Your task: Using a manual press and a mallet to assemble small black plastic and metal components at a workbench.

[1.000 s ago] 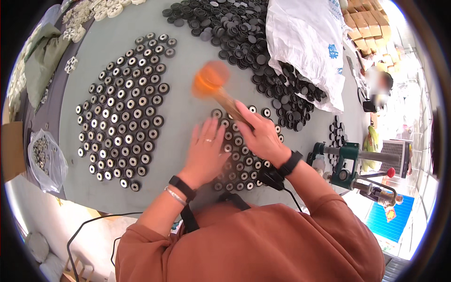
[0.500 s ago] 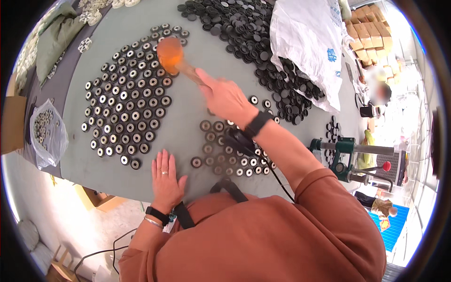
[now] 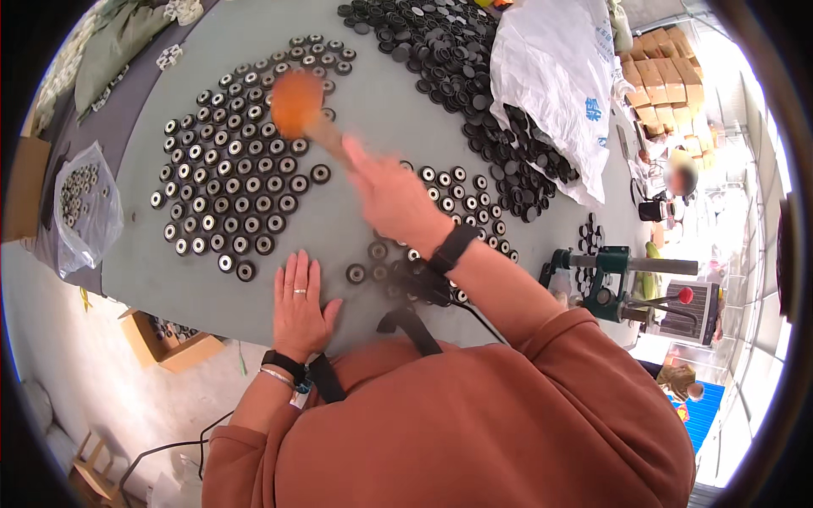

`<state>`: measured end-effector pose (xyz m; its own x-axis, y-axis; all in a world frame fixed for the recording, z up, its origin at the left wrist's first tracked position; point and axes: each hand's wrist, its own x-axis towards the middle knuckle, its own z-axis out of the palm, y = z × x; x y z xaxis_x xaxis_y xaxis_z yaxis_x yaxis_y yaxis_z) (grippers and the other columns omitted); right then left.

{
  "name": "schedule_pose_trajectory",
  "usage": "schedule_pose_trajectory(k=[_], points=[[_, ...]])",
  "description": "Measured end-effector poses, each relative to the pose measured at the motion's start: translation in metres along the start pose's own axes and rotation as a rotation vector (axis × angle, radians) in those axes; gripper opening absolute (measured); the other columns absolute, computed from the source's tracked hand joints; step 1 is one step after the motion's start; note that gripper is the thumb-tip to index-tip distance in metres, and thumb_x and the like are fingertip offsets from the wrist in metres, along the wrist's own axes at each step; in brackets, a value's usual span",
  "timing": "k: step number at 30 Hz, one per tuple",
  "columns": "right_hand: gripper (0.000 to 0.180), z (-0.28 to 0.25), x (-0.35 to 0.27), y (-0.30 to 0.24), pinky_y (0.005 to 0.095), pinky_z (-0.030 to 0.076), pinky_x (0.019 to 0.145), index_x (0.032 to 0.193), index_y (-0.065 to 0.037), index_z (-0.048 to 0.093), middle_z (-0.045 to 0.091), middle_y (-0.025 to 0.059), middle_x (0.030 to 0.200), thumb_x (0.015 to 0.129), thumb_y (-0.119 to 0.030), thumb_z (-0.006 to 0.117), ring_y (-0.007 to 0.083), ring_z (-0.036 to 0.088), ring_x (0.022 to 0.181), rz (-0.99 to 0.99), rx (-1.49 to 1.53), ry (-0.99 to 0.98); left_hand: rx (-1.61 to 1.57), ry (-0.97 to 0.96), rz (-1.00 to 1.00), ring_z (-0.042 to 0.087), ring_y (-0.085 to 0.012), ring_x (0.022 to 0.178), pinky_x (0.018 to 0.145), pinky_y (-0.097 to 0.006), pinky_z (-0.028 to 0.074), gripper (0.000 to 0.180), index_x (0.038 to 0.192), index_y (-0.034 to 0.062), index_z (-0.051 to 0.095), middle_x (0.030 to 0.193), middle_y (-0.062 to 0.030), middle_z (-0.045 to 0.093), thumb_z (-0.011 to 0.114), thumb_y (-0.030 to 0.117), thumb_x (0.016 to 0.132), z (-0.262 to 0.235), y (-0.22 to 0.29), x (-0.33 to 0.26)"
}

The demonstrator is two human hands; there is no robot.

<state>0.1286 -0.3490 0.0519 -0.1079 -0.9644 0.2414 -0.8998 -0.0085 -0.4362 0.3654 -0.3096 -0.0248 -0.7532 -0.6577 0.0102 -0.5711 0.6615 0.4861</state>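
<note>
In the head view, a mallet with a smooth, rounded orange head and a straight, light brown, wood-like handle [image 3: 296,104] is above the right part of a broad cluster of squat black wheels with shiny metal ring centres [image 3: 201,175]; blur hides whether it touches them. Its long axis runs diagonally, head toward the upper left, handle down toward the person's right. The right hand [image 3: 391,196] is closed around that handle. The left hand [image 3: 301,309] lies palm down, empty, fingers straight and pointing away from the body, on the matt grey-green counter [image 3: 174,292]. A smaller group of similar wheels [image 3: 458,174] sits near the right forearm. Beyond, shallow round caps of dull black material [image 3: 440,59] are heaped beside a creased, white woven-looking sack [image 3: 550,80]
</note>
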Motion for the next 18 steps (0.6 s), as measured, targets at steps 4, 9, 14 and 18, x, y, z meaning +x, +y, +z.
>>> schedule_pose_trajectory(k=[4,9,14,18], points=[[0.049,-0.006,0.012,0.003,0.0472,0.046,0.063,0.137,-0.009,0.039,0.061,0.0229,0.079,0.090,-0.013,0.052,0.0405,0.059,0.071,0.231,-0.127,-0.309,0.015,0.004,0.027,0.021,-0.0391,0.138,0.114,-0.052,0.016,0.073,0.139,-0.0043,0.031,0.149,-0.0224,0.024,0.061,0.031,0.083,0.000,-0.004,0.008],[0.049,-0.029,-0.045,-0.006,0.0477,0.047,0.056,0.138,-0.015,0.040,0.056,0.0254,0.079,0.091,-0.017,0.054,0.0418,0.055,0.060,0.092,0.041,-0.110,0.003,0.022,0.024,0.022,-0.0396,0.138,0.113,-0.052,0.016,0.072,0.138,-0.0040,0.032,0.148,-0.0230,0.026,0.061,0.032,0.083,0.001,-0.004,0.000],[0.052,-0.024,-0.043,0.001,0.0453,0.047,0.054,0.140,-0.015,0.039,0.055,0.0216,0.075,0.090,-0.017,0.056,0.0387,0.055,0.057,0.159,0.095,-0.203,0.025,0.015,0.033,0.022,-0.0396,0.138,0.113,-0.052,0.016,0.073,0.139,-0.0039,0.031,0.147,-0.0236,0.026,0.061,0.032,0.083,-0.003,-0.002,0.005],[0.052,-0.035,-0.046,-0.031,0.0454,0.048,0.055,0.138,-0.015,0.042,0.055,0.0194,0.075,0.089,-0.017,0.057,0.0384,0.057,0.061,0.045,0.117,-0.038,0.060,0.032,0.030,0.022,-0.0365,0.139,0.113,-0.050,0.017,0.076,0.138,-0.0036,0.033,0.148,-0.0217,0.027,0.062,0.038,0.082,0.004,-0.002,-0.005]])
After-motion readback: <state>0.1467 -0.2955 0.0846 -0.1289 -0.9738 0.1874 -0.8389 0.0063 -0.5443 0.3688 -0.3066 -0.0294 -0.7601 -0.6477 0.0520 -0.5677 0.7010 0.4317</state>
